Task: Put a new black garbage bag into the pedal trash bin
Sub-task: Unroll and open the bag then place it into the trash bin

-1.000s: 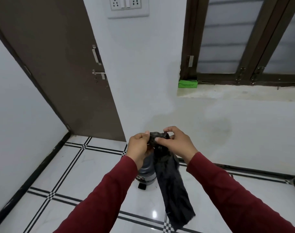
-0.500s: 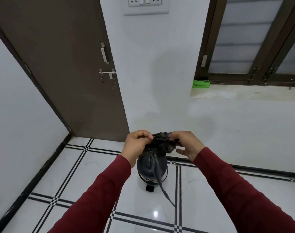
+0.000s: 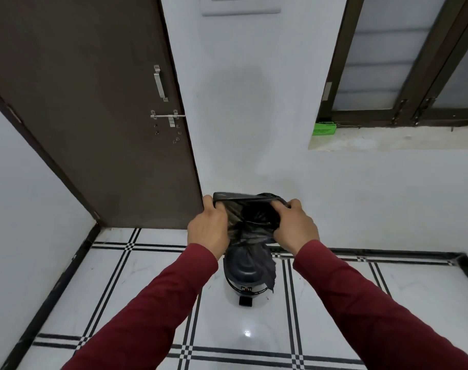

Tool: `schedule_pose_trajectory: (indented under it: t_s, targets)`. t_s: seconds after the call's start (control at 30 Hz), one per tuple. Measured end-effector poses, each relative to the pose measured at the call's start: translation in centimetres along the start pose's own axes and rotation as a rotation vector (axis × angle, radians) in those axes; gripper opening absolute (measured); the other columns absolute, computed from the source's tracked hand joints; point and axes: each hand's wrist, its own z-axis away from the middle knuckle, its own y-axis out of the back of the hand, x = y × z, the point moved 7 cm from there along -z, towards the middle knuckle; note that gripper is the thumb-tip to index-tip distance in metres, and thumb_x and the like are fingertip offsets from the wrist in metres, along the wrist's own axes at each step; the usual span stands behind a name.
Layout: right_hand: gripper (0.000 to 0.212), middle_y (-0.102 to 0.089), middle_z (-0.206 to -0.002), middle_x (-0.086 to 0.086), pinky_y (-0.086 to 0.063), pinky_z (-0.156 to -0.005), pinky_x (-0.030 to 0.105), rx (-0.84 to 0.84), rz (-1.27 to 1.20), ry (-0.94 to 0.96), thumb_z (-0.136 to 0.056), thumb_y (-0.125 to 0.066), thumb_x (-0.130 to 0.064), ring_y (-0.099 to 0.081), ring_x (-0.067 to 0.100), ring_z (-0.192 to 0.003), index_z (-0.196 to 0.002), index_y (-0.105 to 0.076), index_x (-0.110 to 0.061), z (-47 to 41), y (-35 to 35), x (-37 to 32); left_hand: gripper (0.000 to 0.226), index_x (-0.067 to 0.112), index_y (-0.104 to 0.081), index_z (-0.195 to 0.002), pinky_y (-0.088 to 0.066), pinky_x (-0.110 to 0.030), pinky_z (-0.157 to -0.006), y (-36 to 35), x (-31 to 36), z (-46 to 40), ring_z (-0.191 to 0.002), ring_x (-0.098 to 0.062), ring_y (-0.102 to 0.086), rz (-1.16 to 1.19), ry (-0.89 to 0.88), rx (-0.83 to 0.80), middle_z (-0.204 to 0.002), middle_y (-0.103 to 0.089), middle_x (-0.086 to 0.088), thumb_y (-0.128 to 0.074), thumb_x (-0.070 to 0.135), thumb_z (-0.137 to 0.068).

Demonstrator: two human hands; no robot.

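So both hands are up front: left hand (image 3: 208,231) and right hand (image 3: 294,228) each have a tight grip on the black bag (image 3: 251,222), stretching its mouth wide right above the closed bin (image 3: 244,273) on the floor.

black garbage bag (image 3: 250,217), dark grey bin (image 3: 244,273), maroon sleeves (image 3: 147,311), brown door (image 3: 94,102), white floor (image 3: 136,284) with black checked grid lines, green box (image 3: 324,128)

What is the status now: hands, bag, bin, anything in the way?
Left hand and right hand both grip the black bag, mouth stretched open. Bin below on the floor, lid shut. Bag not yet in. Nothing in the way.
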Motion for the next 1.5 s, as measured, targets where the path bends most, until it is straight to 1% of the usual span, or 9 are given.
schedule_pose_trajectory:
  t_s: [0.13,0.27,0.43,0.63,0.8,1.07,1.27,1.37,1.5]
  targets:
    - [0.033,-0.062,-0.113,-0.001,-0.052,-0.083,0.032,-0.016,-0.011,-0.102,-0.078,-0.059,-0.007,-0.064,0.028,-0.096,-0.090,-0.077,-0.033,-0.4,-0.6,0.5,0.029,0.009,-0.058,-0.111,-0.049,-0.038,-0.065,-1.4,-2.6,-0.8,-0.099,-0.031,-0.058,-0.023,0.046,-0.046,-0.126,-0.038,-0.011,-0.066,0.008,-0.083]
    - [0.042,-0.071,-0.111,0.000,-0.054,-0.085,0.031,-0.058,-0.145,-0.216,-0.076,-0.058,-0.006,-0.067,0.028,-0.099,-0.101,-0.077,-0.034,-0.7,-1.3,1.1,0.032,0.002,-0.062,-0.108,-0.056,-0.032,-0.081,-3.6,-4.5,-2.0,-0.092,-0.025,-0.059,0.288,0.181,-0.197,-0.123,-0.043,-0.010,-0.074,0.015,-0.082]
    - [0.042,-0.077,-0.096,-0.004,-0.055,-0.085,0.025,-0.031,-0.360,-0.175,-0.070,-0.061,0.001,-0.070,0.019,-0.092,-0.086,-0.080,-0.034,-1.9,-1.6,0.9,0.053,0.014,-0.050,-0.047,-0.038,-0.027,-0.049,-3.3,-5.5,-2.5,-0.052,-0.020,-0.057,0.580,0.320,-0.124,-0.050,-0.054,-0.001,-0.083,0.047,-0.072]
    - [0.044,-0.073,-0.073,-0.005,-0.041,-0.062,0.006,0.010,-0.559,-0.214,-0.074,-0.051,0.009,-0.062,0.006,-0.075,-0.063,-0.076,-0.025,-3.2,-1.1,1.1,0.019,0.016,-0.062,-0.077,-0.052,-0.035,-0.055,-0.4,-3.4,-1.9,-0.060,-0.025,-0.056,0.362,-0.168,0.238,-0.107,-0.053,0.001,-0.075,0.002,-0.076]
    - [0.044,-0.075,-0.071,-0.003,-0.051,-0.067,0.020,0.023,-0.744,-0.264,-0.070,-0.043,0.010,-0.065,0.015,-0.075,-0.054,-0.073,-0.019,-3.9,-2.0,1.3,0.056,0.055,-0.055,-0.137,-0.050,-0.031,-0.064,-2.1,-0.4,-2.3,-0.088,-0.020,-0.066,0.056,-0.464,-0.060,-0.140,-0.043,0.011,-0.061,0.025,-0.090]
    - [0.035,-0.063,-0.088,-0.008,-0.041,-0.067,0.002,0.038,-0.506,-0.025,-0.076,-0.059,0.007,-0.061,0.009,-0.082,-0.070,-0.079,-0.021,-3.6,-2.1,0.6,0.024,0.017,-0.074,-0.091,-0.052,-0.035,-0.070,0.2,-3.0,-6.0,-0.090,-0.030,-0.067,0.030,0.014,0.032,-0.094,-0.068,-0.004,-0.070,0.038,-0.080]
    - [0.026,-0.060,-0.118,-0.005,-0.049,-0.085,0.028,0.171,-0.121,-0.026,-0.076,-0.065,0.000,-0.060,0.024,-0.103,-0.078,-0.080,-0.022,-3.7,-1.6,3.1,0.015,0.008,-0.060,-0.069,-0.045,-0.032,-0.070,1.2,-7.5,-7.2,-0.077,-0.028,-0.056,0.299,0.223,0.188,-0.095,-0.048,-0.006,-0.066,0.012,-0.082]
    - [0.030,-0.063,-0.122,-0.003,-0.051,-0.085,0.032,0.205,-0.064,-0.129,-0.084,-0.059,-0.011,-0.062,0.026,-0.105,-0.105,-0.077,-0.023,-3.5,-1.2,4.2,0.026,0.012,-0.047,-0.069,-0.050,-0.033,-0.067,0.8,-7.6,-7.1,-0.070,-0.026,-0.057,0.347,0.020,0.245,-0.105,-0.046,0.000,-0.065,-0.005,-0.076]
    - [0.039,-0.074,-0.094,0.000,-0.059,-0.085,0.038,0.091,-0.596,-0.336,-0.065,-0.079,-0.026,-0.070,0.022,-0.091,-0.102,-0.073,-0.018,-4.0,-2.6,4.1,0.054,0.036,-0.059,-0.107,-0.054,-0.035,-0.063,-0.5,-3.7,-5.9,-0.085,-0.019,-0.066,0.241,-0.414,0.068,-0.136,-0.050,0.018,-0.061,-0.005,-0.072]
